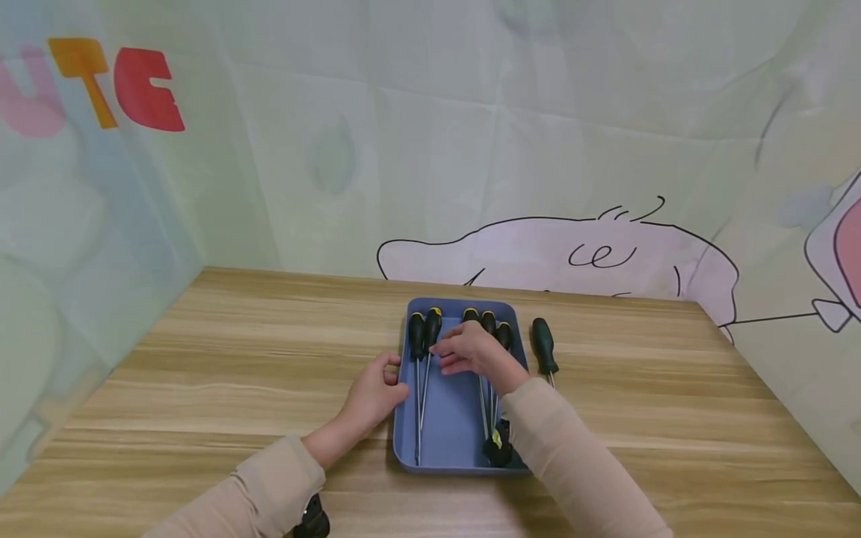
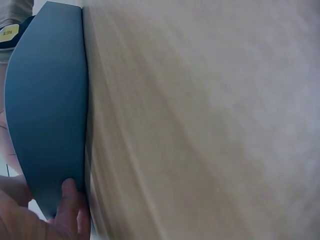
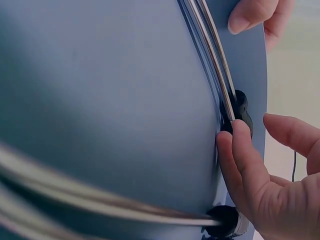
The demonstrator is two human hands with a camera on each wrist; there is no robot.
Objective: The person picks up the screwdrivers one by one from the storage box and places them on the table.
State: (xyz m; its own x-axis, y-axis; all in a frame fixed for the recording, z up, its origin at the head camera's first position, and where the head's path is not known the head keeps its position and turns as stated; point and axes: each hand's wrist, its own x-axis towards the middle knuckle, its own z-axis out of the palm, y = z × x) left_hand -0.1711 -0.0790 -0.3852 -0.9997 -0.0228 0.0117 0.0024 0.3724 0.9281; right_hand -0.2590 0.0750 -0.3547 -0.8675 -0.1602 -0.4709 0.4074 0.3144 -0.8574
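A blue tray (image 1: 447,441) lies on the table with long black-handled, yellow-ended screwdrivers in it. My left hand (image 1: 373,392) pinches the tray's left wall, thumb over the rim and fingers against the outside (image 2: 70,205). Two screwdrivers lie along that side; the inner screwdriver (image 1: 433,323) has my right hand (image 1: 471,350) beside it. In the right wrist view, the right fingertips (image 3: 241,129) touch it where shaft meets handle, thumb held apart. Three more screwdrivers (image 1: 487,321) lie along the tray's right side, partly hidden under the right hand and wrist.
A dark green-handled screwdriver (image 1: 542,345) lies on the wooden table (image 1: 269,329) just right of the tray, its shaft partly hidden by the right sleeve. Black wrist devices hang at both cuffs, the right wrist device (image 1: 498,447) over the tray's near corner. A printed cloth (image 1: 430,149) surrounds the table.
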